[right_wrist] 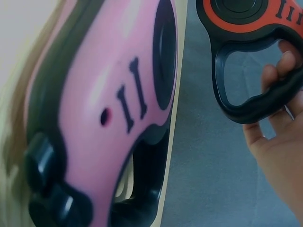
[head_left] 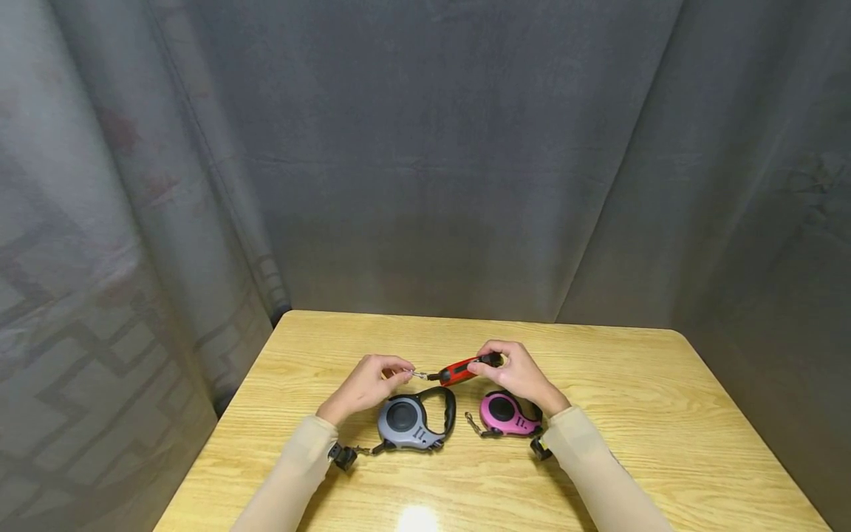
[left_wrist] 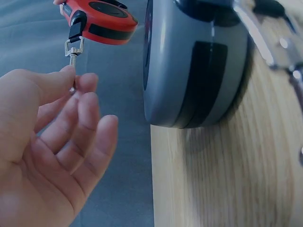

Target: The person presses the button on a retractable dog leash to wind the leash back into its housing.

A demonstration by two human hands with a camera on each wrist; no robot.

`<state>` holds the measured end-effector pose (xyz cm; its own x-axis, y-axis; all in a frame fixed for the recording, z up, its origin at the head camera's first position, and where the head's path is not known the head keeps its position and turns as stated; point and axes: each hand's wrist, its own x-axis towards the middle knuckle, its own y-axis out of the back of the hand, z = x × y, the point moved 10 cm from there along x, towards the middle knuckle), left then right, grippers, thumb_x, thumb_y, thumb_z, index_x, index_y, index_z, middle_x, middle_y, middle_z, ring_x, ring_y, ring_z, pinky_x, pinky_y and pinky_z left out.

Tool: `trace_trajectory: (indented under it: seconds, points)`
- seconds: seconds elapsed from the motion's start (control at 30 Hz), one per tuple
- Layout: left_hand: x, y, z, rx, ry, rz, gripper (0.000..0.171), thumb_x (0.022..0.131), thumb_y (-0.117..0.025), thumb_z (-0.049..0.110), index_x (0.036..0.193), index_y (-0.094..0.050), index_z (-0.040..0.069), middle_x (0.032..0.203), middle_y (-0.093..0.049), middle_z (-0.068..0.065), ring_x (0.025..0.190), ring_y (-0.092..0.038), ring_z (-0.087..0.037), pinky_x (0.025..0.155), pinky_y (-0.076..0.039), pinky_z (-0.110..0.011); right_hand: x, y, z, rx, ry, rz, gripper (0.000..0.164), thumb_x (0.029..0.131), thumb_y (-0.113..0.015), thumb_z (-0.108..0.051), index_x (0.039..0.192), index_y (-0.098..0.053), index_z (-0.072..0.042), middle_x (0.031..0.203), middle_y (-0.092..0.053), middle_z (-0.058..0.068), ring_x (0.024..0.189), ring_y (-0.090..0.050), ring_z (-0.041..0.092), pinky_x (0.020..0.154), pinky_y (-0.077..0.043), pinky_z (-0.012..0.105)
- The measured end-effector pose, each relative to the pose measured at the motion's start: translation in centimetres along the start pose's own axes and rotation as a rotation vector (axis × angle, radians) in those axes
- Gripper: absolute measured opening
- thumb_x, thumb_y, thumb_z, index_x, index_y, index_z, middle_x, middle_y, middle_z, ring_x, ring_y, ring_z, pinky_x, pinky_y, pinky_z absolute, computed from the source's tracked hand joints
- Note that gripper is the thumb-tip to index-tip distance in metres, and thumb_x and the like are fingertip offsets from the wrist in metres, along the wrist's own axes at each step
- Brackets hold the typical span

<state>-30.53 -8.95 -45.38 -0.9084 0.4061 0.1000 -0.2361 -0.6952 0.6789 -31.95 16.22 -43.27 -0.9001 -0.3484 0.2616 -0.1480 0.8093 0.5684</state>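
My right hand [head_left: 521, 372] grips the black loop handle [right_wrist: 265, 106] of a red retractable dog leash [head_left: 457, 372], its fingers passing through the loop in the right wrist view. At the other end, my left hand [head_left: 368, 384] pinches the metal snap clip [left_wrist: 73, 59] between thumb and forefinger, with the remaining fingers loosely bent. A short black strap [left_wrist: 76, 29] joins clip and casing. Below the left hand lies a grey retractable leash [head_left: 417, 434]. A smaller pink one [head_left: 496, 418] lies below the right hand, its handle partly hidden by the wrist.
The wooden table [head_left: 665, 428] carries both lying leashes. The pink leash's clip [head_left: 473, 423] points left, toward the grey handle; the grey leash's clip [head_left: 362, 450] lies beside the left wrist camera [head_left: 344, 457]. Grey curtains [head_left: 425, 185] hang behind the table.
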Motion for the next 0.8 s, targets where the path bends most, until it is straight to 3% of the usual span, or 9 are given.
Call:
trace_trajectory:
  seconds: [0.13, 0.33, 0.63, 0.8]
  points:
    - [0.1, -0.4, 0.2, 0.015, -0.004, -0.039, 0.021, 0.105, -0.07, 0.026, 0.12, -0.08, 0.016, 0.099, -0.077, 0.006, 0.087, -0.066, -0.007, 0.078, -0.055, -0.025, -0.1, 0.0, -0.1, 0.014, -0.002, 0.007, 0.012, 0.089, -0.088, -0.033, 0.089, -0.077, -0.027, 0.088, -0.073, -0.008, 0.08, -0.06, 0.015, 0.082, -0.049, 0.038]
    - [0.1, -0.7, 0.8, 0.037, -0.024, -0.09, 0.029, 0.106, -0.067, 0.029, 0.125, -0.078, 0.01, 0.1, -0.077, 0.005, 0.088, -0.066, -0.008, 0.081, -0.055, -0.027, -0.3, -0.1, -0.3, 0.025, 0.002, 0.017, 0.013, 0.088, -0.089, -0.032, 0.089, -0.078, -0.027, 0.088, -0.074, -0.008, 0.081, -0.061, 0.016, 0.082, -0.049, 0.039]
    - [0.7, -1.4, 0.9, 0.047, 0.032, -0.137, 0.044, 0.109, -0.059, 0.045, 0.133, -0.073, 0.011, 0.121, -0.077, -0.001, 0.099, -0.072, -0.012, 0.092, -0.058, -0.038, -0.6, -0.2, -0.7, 0.029, 0.019, 0.043, 0.014, 0.087, -0.09, -0.029, 0.09, -0.077, -0.026, 0.087, -0.073, -0.008, 0.081, -0.06, 0.015, 0.082, -0.051, 0.049]
    - [1.4, -2.1, 1.6, 0.027, 0.036, -0.128, 0.054, 0.108, -0.059, 0.051, 0.14, -0.068, 0.009, 0.128, -0.076, -0.004, 0.098, -0.074, -0.013, 0.09, -0.059, -0.04, -0.6, -0.6, -1.2, 0.055, 0.024, 0.029, 0.013, 0.088, -0.089, -0.029, 0.091, -0.077, -0.026, 0.089, -0.073, -0.008, 0.082, -0.063, 0.014, 0.083, -0.053, 0.051]
